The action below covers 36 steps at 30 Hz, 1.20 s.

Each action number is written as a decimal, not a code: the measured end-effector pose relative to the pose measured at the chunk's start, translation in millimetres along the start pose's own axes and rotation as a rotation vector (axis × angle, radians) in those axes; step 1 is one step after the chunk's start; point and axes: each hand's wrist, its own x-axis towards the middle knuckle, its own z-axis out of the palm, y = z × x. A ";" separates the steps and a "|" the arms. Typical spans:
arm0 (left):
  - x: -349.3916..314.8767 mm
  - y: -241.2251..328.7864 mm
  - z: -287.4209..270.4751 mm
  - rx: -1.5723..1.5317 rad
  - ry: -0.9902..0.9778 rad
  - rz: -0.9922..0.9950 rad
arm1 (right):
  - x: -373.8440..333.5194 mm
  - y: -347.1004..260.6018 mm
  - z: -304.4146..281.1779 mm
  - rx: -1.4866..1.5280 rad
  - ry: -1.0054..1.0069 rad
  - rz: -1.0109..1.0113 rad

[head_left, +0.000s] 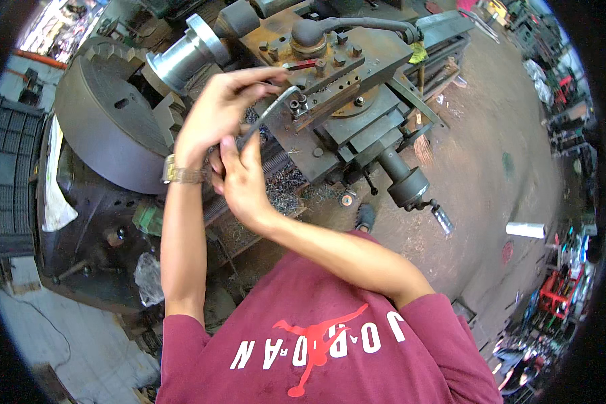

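Note:
A dark hex key (pixel 268 113) slants up from my right hand (pixel 246 178), whose fingers are closed round its long arm. Its bent short end reaches a socket-head screw (pixel 302 101) on the lathe's tool slide; whether it sits in the socket is not clear. My left hand (pixel 229 97), with a gold watch at the wrist, is raised just left of the key. Its fingers stretch loosely to the right, slightly blurred, and hold nothing I can see. Beyond them, a red-handled tool (pixel 299 64) lies on the rusty tool post (pixel 310 44).
A big lathe chuck (pixel 111 114) stands at left, with a shiny flanged metal part (pixel 187 54) beside its jaws. Metal chips (pixel 286 188) lie below my hands. A crank handle (pixel 443 219) sticks out at right, and a white roll (pixel 526 230) lies on the floor.

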 end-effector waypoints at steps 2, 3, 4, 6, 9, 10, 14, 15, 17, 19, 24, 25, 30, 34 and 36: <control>-11.7 8.6 -28.7 -0.017 0.032 -0.088 | 33.4 10.8 -0.3 -0.205 0.031 -0.030; -17.6 13.2 -39.7 0.030 0.047 -0.098 | 51.7 13.0 -0.4 -0.260 0.025 -0.061; -21.1 16.4 -46.3 0.138 0.046 -0.123 | 73.1 13.3 -1.9 -0.309 0.013 -0.098; -23.0 17.5 -43.0 0.269 -0.016 0.010 | 109.0 17.3 -4.1 -0.305 0.047 -0.251; -14.3 11.2 -21.0 0.479 0.027 0.179 | 142.9 21.6 -13.4 0.034 0.059 -0.438; -7.6 7.8 -14.8 0.537 0.041 0.192 | 148.2 22.0 -16.0 -0.073 0.114 -0.482; 15.2 0.6 -0.4 0.757 0.091 0.353 | 153.8 19.3 -15.8 -0.239 0.135 -0.559; 20.2 2.1 1.4 0.823 0.071 0.372 | 152.8 17.6 -14.4 -0.285 0.143 -0.577; 30.9 7.9 3.6 0.874 0.024 0.325 | 151.4 17.2 -10.8 -0.382 0.151 -0.616; 38.8 15.5 3.2 0.953 0.017 0.471 | 150.0 20.4 -8.5 -0.474 0.156 -0.639; 30.3 22.1 1.0 0.826 0.019 0.255 | 132.3 22.3 -5.7 -0.616 0.116 -0.643; 26.7 21.6 -0.8 0.755 0.030 0.229 | 122.3 18.5 -5.7 -0.603 0.097 -0.563; -3.7 30.3 2.2 0.193 0.331 -0.258 | 53.8 -31.1 -27.7 -0.732 -0.330 -0.059; -18.3 44.3 28.5 -0.185 0.489 -0.389 | 0.1 -84.5 -111.8 -1.166 -1.212 0.195; -15.3 42.0 53.3 0.062 0.538 -0.477 | -16.9 -113.7 -156.7 -1.257 -1.391 0.299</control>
